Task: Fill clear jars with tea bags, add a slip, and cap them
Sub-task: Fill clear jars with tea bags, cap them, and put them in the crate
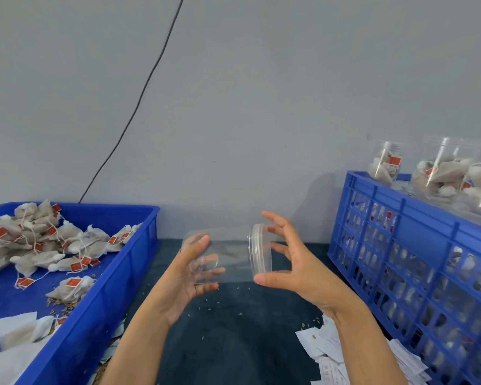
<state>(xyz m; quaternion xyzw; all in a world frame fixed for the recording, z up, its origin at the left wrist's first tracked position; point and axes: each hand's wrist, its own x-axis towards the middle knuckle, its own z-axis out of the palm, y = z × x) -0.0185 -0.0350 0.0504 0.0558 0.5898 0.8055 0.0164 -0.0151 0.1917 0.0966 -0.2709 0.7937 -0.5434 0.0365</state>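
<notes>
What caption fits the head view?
Left hand holds an empty clear jar sideways; right hand at its lid.

The clear jar [222,254] lies on its side above the table [233,343], its lid [258,250] at its right end, with the left hand [189,276] at its left end and the right hand [292,262] by the lid. Left of the jar stands a tray [117,276] with loose tea bags [45,243] in it; right of the jar stands a crate [417,245], and filled jars [433,176] sit on the crate's top. Before the jar and to its right, paper slips [328,351] lie on the table against the crate's foot, and a cable [147,81] runs down the wall [261,107] behind the jar to the tray's far edge.
</notes>
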